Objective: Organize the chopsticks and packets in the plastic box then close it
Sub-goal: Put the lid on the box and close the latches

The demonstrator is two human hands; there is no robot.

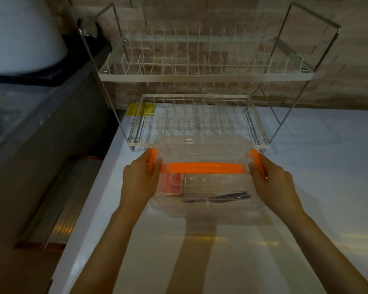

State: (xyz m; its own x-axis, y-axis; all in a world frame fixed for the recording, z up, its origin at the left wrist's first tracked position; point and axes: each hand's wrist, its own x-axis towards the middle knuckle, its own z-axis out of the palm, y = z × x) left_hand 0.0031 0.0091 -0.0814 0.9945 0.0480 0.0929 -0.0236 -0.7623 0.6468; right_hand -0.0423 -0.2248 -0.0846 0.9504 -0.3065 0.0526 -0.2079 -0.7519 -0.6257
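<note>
A clear plastic box (202, 206) with a lid and orange latches stands on the white counter in front of me. A long orange latch (203, 167) runs across its near side. Through the clear wall I see red-and-white packets (172, 185) at the left and dark chopsticks (221, 197) lying along the bottom. My left hand (139, 183) grips the box's left end, fingers on the left orange latch (151, 160). My right hand (273, 183) grips the right end at the right orange latch (257, 160).
A two-tier wire dish rack (200, 77) stands right behind the box against the brick wall, its lower tray (197, 143) touching the box's far edge. A yellow item (134, 109) lies behind it. The counter's left edge (87, 194) drops to a grey ledge.
</note>
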